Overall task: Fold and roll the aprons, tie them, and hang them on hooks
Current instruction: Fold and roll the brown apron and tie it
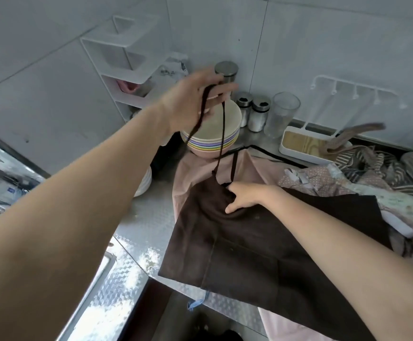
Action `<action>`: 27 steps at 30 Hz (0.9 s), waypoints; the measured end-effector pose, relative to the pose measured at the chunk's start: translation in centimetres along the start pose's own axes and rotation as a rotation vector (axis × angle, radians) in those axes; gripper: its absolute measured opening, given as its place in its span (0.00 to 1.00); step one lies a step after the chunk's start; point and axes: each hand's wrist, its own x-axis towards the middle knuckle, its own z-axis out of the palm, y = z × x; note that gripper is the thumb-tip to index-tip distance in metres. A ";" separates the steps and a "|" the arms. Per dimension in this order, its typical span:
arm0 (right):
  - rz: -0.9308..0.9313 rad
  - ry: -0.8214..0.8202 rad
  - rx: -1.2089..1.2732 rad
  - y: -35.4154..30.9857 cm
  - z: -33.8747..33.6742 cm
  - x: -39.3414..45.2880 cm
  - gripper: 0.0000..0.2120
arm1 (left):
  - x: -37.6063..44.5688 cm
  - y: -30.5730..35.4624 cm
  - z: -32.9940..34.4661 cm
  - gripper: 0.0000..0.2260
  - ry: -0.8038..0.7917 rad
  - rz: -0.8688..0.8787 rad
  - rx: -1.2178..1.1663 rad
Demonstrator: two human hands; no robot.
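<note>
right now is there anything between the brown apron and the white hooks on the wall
Yes. The brown apron lies flat on the counter, its strap lifted by the left hand. Between it and the hook rail sit a clear glass, a white tray and a striped apron.

Dark brown apron (262,242) over a pale pink apron (249,166), beside a striped grey-and-white apron (373,163) and pastel-rimmed bowls (210,141).

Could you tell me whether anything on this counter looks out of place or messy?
Yes: a heap of crumpled striped and patterned aprons is piled at the right, spilling against the white tray. The dark brown apron overhangs the metal counter's edge.
</note>
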 end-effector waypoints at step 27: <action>0.177 0.417 1.672 -1.7 -3.5 3.2 0.09 | 0.4 -8.8 0.9 0.19 0.366 0.432 1.373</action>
